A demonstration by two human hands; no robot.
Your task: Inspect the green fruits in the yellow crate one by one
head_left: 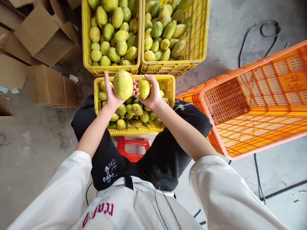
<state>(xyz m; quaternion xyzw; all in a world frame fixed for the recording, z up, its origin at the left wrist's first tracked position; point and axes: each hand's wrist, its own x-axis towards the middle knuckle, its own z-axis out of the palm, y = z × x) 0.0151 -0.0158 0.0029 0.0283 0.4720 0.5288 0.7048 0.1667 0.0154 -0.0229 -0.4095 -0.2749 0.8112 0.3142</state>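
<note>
My left hand [112, 97] cradles a large yellow-green papaya [123, 85], its thumb up along the side. A smaller papaya [144, 88] rests in my right hand [154, 95], with the fingers curled around it. Both hands are held side by side, fingertips close together, over a low yellow crate [134, 131]. Inside that crate lie several green and yellow papayas [137, 109], partly hidden by my hands and forearms.
Two more yellow crates, a left one [111, 68] and a right one [174, 64], stand just beyond, filled with papayas. Orange crates [261, 118] lie at the right. Cardboard boxes [45, 84] are piled at the left. A red stool [122, 148] shows between my legs; a black cable [244, 40] crosses the floor.
</note>
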